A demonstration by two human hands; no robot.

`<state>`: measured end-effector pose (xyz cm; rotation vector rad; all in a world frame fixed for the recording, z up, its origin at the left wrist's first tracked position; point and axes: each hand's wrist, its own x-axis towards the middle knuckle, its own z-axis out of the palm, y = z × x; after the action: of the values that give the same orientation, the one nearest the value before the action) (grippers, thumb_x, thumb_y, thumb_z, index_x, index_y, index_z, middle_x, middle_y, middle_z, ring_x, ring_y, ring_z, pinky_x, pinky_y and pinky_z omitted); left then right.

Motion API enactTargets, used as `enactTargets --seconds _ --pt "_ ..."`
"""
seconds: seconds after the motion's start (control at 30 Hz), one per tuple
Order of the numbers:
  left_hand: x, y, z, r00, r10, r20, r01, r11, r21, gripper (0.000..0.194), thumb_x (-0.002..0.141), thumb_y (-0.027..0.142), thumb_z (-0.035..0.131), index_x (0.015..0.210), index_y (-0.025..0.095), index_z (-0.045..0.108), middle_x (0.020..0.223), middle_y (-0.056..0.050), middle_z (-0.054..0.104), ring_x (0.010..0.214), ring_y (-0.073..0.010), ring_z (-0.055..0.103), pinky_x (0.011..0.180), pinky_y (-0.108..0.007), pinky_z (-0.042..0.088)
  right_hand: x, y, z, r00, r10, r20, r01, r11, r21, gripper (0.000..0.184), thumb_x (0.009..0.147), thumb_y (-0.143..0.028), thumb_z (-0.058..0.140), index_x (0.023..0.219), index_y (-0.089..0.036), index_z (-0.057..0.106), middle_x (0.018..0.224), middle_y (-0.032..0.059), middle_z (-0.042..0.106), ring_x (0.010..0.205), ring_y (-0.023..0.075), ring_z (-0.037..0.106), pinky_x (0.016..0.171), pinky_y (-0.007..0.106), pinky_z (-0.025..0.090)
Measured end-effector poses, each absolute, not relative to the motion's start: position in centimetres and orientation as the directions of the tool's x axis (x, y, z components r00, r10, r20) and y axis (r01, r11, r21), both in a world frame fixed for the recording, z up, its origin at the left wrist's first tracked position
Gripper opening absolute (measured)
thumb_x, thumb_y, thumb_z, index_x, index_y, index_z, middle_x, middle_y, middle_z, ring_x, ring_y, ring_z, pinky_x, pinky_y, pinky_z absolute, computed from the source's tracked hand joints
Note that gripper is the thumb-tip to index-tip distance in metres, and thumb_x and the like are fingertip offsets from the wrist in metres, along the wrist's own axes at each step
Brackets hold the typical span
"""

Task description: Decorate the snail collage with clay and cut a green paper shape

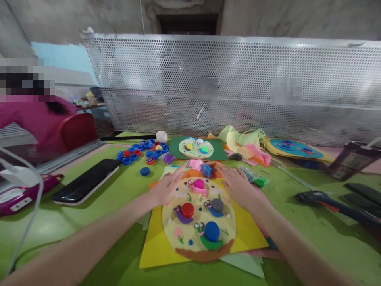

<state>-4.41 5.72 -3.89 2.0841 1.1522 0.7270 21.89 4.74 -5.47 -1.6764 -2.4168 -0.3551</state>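
In front of me lies a round cream craft disc (196,222) on a sheet of yellow paper (154,248). It carries several clay snails with bottle-cap shells: a blue-capped snail (212,232), a red-capped snail (187,210), a grey-capped snail (217,205) and a pink snail (199,186). My left hand (168,186) is at the disc's upper left edge, fingers stretched forward. Across from it, my right hand (238,183) reaches over the upper right edge, fingers spread. Between the fingertips sit packets of pink clay (196,164) and blue clay (206,171). Neither hand appears to grip anything.
Behind stands a similar disc (195,149) on green card. Bottle caps (126,159), a phone (87,182) and a power strip (29,194) lie to the left. A glue gun (327,202) and a dark cup (353,159) are right. A person in pink (44,119) sits far left.
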Motion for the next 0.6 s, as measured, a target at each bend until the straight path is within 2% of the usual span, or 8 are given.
enactTargets --seconds 0.17,0.33,0.47,0.6 --pt "-4.3 5.7 -3.5 0.444 0.877 0.182 0.552 -0.428 0.716 0.054 0.090 0.051 0.023 0.124 0.019 0.048 0.115 -0.008 0.062 0.125 -0.0282 0.038 0.107 -0.047 0.015 22.2 4.6 -5.4 -0.253 0.919 0.304 0.967 0.246 0.059 0.049 0.084 -0.015 0.031 0.131 -0.017 0.043 0.133 0.0097 0.048 0.120 0.0263 0.044 0.100 0.054 0.024" --pt "-3.9 5.4 -3.1 0.429 0.876 0.223 0.488 -0.432 0.759 0.052 0.090 0.051 0.024 0.109 0.019 0.060 0.109 -0.006 0.064 0.120 -0.0261 0.043 0.106 -0.039 0.021 21.0 4.8 -4.4 -0.305 0.901 0.309 0.950 0.309 0.038 0.052 0.084 -0.020 0.037 0.136 -0.017 0.034 0.143 0.0096 0.033 0.126 0.0261 0.034 0.100 0.051 0.023" --pt "-3.6 5.2 -2.9 0.377 0.901 0.215 0.426 -0.375 0.823 0.052 0.089 0.051 0.024 0.095 0.020 0.065 0.107 -0.006 0.064 0.119 -0.0246 0.044 0.104 -0.036 0.025 19.3 5.6 -4.0 -0.382 0.877 0.291 0.919 0.395 0.016 0.044 0.086 -0.029 0.042 0.129 -0.019 0.042 0.131 0.0106 0.049 0.117 0.0246 0.044 0.091 0.042 0.034" --pt "-3.5 5.4 -3.2 0.298 0.942 0.153 0.377 -0.264 0.888 0.050 0.089 0.049 0.024 0.109 0.017 0.056 0.090 -0.007 0.068 0.098 -0.0243 0.059 0.091 -0.038 0.040 18.8 6.3 -4.6 -0.335 0.883 0.328 0.932 0.361 -0.021 0.027 0.084 -0.034 0.049 0.106 -0.021 0.057 0.114 0.0096 0.059 0.104 0.0244 0.052 0.083 0.039 0.037"
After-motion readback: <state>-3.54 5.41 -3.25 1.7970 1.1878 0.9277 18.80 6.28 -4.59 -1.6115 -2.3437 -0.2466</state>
